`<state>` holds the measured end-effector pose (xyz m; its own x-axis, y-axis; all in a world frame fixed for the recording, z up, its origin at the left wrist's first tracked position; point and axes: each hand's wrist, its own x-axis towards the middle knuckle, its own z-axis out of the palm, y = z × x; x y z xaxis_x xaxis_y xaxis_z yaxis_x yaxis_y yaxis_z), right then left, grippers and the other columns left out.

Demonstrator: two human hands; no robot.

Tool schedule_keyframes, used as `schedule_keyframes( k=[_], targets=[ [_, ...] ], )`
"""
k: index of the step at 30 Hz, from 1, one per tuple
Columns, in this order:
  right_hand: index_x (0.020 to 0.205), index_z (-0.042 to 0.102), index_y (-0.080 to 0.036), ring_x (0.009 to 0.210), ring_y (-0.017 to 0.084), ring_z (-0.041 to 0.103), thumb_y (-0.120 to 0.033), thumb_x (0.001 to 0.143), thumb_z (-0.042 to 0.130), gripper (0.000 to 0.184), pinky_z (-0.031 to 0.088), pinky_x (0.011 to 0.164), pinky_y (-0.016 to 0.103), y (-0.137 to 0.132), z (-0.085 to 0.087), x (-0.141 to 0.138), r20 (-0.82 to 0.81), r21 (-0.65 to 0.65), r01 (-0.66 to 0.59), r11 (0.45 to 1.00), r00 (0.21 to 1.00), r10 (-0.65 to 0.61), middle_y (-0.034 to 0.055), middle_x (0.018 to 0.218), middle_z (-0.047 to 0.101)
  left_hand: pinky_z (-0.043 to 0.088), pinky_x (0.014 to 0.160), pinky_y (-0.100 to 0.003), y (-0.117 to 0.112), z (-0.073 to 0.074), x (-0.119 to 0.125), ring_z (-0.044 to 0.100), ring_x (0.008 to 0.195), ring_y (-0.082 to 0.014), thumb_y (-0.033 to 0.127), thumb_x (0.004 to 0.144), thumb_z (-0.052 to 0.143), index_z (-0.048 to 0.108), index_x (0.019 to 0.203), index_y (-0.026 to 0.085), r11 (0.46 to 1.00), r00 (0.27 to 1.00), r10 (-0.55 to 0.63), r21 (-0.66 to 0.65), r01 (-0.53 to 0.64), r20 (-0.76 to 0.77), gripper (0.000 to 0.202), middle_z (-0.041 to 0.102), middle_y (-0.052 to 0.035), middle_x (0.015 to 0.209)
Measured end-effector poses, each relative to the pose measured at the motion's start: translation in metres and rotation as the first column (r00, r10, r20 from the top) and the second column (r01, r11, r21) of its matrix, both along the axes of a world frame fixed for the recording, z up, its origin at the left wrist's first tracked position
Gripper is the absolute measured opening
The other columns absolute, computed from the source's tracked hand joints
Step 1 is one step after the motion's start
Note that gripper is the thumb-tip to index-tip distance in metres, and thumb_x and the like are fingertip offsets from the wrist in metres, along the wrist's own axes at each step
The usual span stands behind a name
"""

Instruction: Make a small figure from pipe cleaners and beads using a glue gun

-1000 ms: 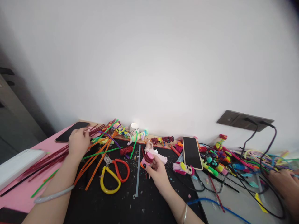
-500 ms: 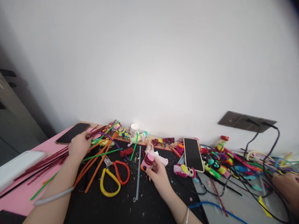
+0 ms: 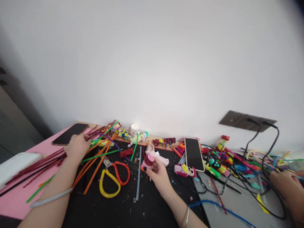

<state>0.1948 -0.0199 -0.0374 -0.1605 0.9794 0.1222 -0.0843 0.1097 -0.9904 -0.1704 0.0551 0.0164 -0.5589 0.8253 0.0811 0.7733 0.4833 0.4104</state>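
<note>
My left hand [image 3: 77, 147] rests on a spread of dark red pipe cleaners [image 3: 35, 168], its fingers closed around some of them. Orange pipe cleaners [image 3: 91, 172] and green ones fan out beside it. In my right hand [image 3: 159, 175] is a small pink and dark red pipe-cleaner figure [image 3: 149, 160], pinched between thumb and fingers; part of it is covered by them. Just behind lies a pale pink object [image 3: 161, 158]. Scissors [image 3: 111, 177] with one red and one yellow handle lie between my hands, next to a thin grey strip [image 3: 139, 177].
Phones lie at the left [image 3: 70, 133] and right [image 3: 194, 154]. A white cup [image 3: 135, 129] stands by the wall. Another person's hand [image 3: 285, 186] is at the far right near black cables [image 3: 263, 161] and piled pipe cleaners. A doll-like pipe-cleaner figure [image 3: 185, 170] lies right of centre.
The view has shifted slightly to the right. My hands keep nearly the same places and grips. The other person's hand at the far right shows more fully.
</note>
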Motion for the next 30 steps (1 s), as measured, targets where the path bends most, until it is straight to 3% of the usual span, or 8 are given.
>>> schedule_keyframes(
  k=[7,11,13,16,19,24,28,30],
  targets=[
    [0.106,0.075,-0.023,0.065,0.014,0.055,-0.025,0.077,0.079,0.029,0.051,0.060,0.025,0.000,0.002,0.000,0.000,0.022,-0.002,1.000,1.000,0.002,0.0001,0.086,0.072,0.057,0.090,-0.053,-0.005,0.010,0.006,0.075,0.108,-0.0418,0.045,0.107,0.049,0.069,0.112,0.013,0.999,1.000,0.016,0.043,-0.015,-0.016,0.038,0.080,-0.0216,0.111],
    [0.108,0.074,-0.023,0.067,0.016,0.060,-0.026,0.078,0.079,0.030,0.053,0.061,0.026,0.001,0.001,0.000,0.014,0.044,0.000,0.999,1.000,-0.001,0.0012,0.088,0.074,0.056,0.085,-0.048,-0.007,0.015,0.011,0.075,0.094,-0.0374,0.042,0.109,0.042,0.068,0.112,0.014,0.994,0.998,0.033,0.105,-0.027,-0.054,0.038,0.079,-0.0180,0.097],
    [0.110,0.074,-0.023,0.068,0.016,0.061,-0.026,0.079,0.078,0.031,0.053,0.061,0.026,0.001,0.000,0.000,0.034,0.048,0.003,0.999,0.999,-0.005,0.0016,0.088,0.075,0.055,0.084,-0.046,-0.008,0.015,0.013,0.074,0.090,-0.0349,0.038,0.109,0.041,0.068,0.115,0.013,0.988,0.997,0.036,0.151,-0.026,-0.066,0.037,0.079,-0.0168,0.095],
    [0.111,0.073,-0.023,0.072,0.017,0.064,-0.024,0.080,0.075,0.031,0.054,0.063,0.026,0.001,-0.001,0.000,0.076,0.058,0.012,0.998,0.997,-0.016,0.0017,0.088,0.074,0.055,0.085,-0.041,-0.007,0.012,0.013,0.072,0.096,-0.0329,0.032,0.108,0.040,0.068,0.119,0.012,0.967,0.995,0.010,0.255,0.015,-0.096,0.036,0.078,-0.0192,0.109],
    [0.115,0.073,-0.022,0.076,0.019,0.067,-0.020,0.079,0.072,0.036,0.054,0.065,0.027,-0.002,0.000,-0.001,0.149,0.086,0.040,0.996,0.987,-0.053,0.0019,0.090,0.074,0.055,0.089,-0.040,-0.005,0.006,0.010,0.070,0.107,-0.0328,0.031,0.107,0.041,0.069,0.119,0.010,0.916,0.989,-0.041,0.389,0.093,-0.140,0.037,0.077,-0.0211,0.121],
    [0.121,0.073,-0.022,0.068,0.017,0.064,-0.013,0.079,0.070,0.043,0.049,0.060,0.026,-0.014,0.009,-0.003,0.367,0.135,-0.051,0.990,0.930,-0.002,0.0003,0.088,0.075,0.054,0.092,-0.035,-0.005,-0.001,0.013,0.072,0.100,-0.0272,0.035,0.106,0.049,0.073,0.114,0.015,0.824,0.972,-0.160,0.519,0.228,-0.173,0.032,0.081,-0.0111,0.106],
    [0.120,0.074,-0.023,0.090,0.022,0.074,-0.005,0.076,0.071,0.047,0.059,0.081,0.033,-0.021,0.017,-0.004,0.470,0.191,-0.161,0.968,0.881,0.054,0.0043,0.105,0.080,0.057,0.092,-0.037,-0.002,-0.003,0.026,0.073,0.095,-0.0265,0.040,0.106,0.051,0.073,0.106,0.021,0.687,0.909,-0.320,0.596,0.416,-0.266,0.029,0.082,-0.0080,0.102],
    [0.122,0.074,-0.023,0.104,0.025,0.075,0.000,0.073,0.072,0.054,0.060,0.094,0.037,-0.022,0.018,-0.005,0.510,0.199,-0.204,0.959,0.857,0.077,0.0068,0.114,0.079,0.058,0.096,-0.042,0.001,-0.005,0.035,0.073,0.096,-0.0291,0.043,0.105,0.052,0.072,0.094,0.025,0.600,0.882,-0.323,0.647,0.470,-0.342,0.029,0.080,-0.0092,0.098]
  ],
)
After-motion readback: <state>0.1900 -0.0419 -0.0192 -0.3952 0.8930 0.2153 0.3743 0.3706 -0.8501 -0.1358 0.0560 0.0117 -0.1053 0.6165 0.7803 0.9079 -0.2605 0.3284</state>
